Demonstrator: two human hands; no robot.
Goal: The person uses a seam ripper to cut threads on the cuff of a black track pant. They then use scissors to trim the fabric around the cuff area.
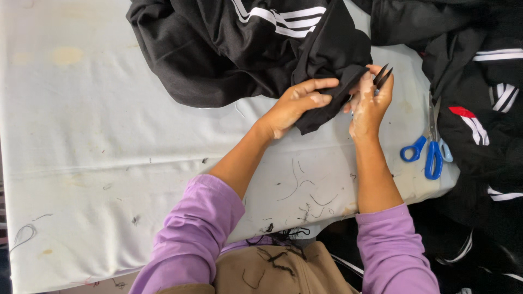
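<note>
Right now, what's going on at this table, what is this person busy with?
A person in purple sleeves works at a white padded table. The left hand pinches a fold of a black garment with white stripes, while the right hand holds small black thread snips at the same fold. Blue-handled scissors lie to the right, beside more black striped garments. Loose thread clippings dot the cloth.

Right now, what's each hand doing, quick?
Left hand: closed, pinching the black garment.
Right hand: closed on small black thread snips, also touching the garment's edge.
</note>
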